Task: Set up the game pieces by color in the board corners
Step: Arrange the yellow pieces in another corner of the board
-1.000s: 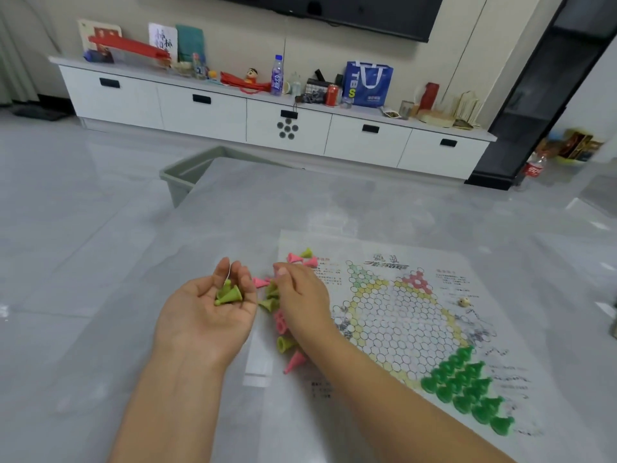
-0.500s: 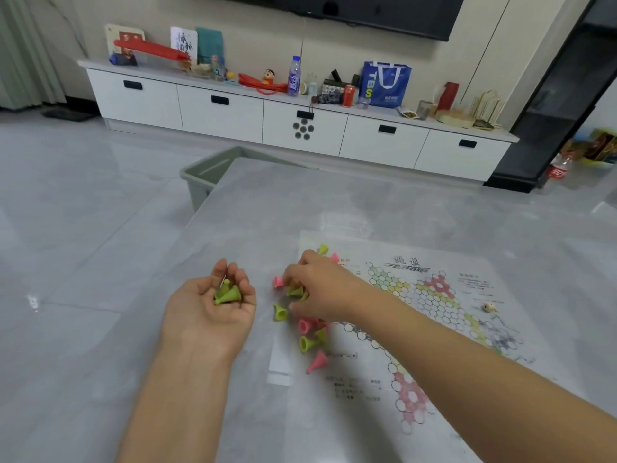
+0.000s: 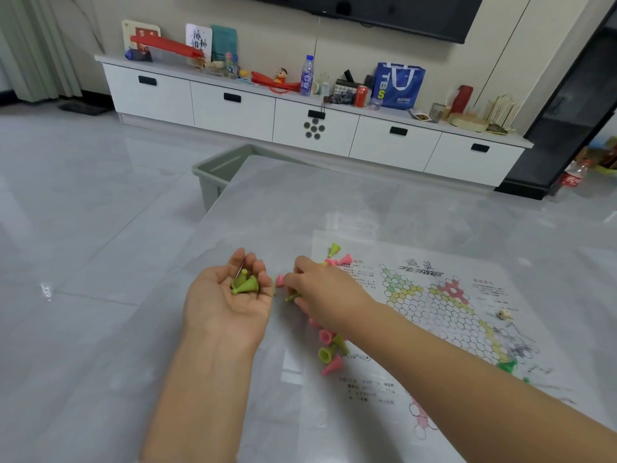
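A paper checkers board with a hexagon grid lies on the grey table. Loose yellow-green and pink cone pieces lie in a heap at the board's left edge, with a few more at its far left corner. My left hand is palm up, cupped around a few yellow-green pieces. My right hand reaches across, fingers down on the heap, pinching a yellow-green piece. A dark green piece shows at the board's right side, behind my right forearm.
A small die sits on the board's right part. A grey-green bin stands on the floor past the table's far left corner. A white TV cabinet with clutter runs along the wall.
The view has shifted left, so most of the dark green pieces have left the frame. My right hand moved left over the heap toward my left hand and holds a yellow-green piece.
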`<move>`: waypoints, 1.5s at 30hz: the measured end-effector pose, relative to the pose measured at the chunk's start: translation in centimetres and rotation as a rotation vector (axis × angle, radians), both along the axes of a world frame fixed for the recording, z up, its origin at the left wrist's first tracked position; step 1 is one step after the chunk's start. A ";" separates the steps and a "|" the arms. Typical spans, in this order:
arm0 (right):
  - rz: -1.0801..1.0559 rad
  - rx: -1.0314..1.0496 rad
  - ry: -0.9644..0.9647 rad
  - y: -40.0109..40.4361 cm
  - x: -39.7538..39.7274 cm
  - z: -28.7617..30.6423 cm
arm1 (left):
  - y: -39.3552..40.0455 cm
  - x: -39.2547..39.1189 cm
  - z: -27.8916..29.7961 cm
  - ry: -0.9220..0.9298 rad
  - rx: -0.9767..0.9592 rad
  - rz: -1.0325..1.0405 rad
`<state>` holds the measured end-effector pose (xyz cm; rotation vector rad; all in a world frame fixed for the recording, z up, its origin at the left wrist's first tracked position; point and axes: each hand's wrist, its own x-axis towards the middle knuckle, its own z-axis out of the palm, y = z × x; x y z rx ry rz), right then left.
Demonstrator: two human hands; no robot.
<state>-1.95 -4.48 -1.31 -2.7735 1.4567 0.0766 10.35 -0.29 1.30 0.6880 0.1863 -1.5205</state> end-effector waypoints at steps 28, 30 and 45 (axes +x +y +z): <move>-0.107 0.068 -0.258 1.4 -0.8 1.6 | 0.4 -0.9 0.2 0.028 0.071 -0.001; -0.052 0.035 -0.092 1.8 -0.4 0.2 | 0.4 -0.9 0.0 0.007 0.094 -0.030; -0.253 -0.003 -0.855 3.1 0.2 0.4 | 0.3 -1.7 -0.7 -0.147 0.076 -0.145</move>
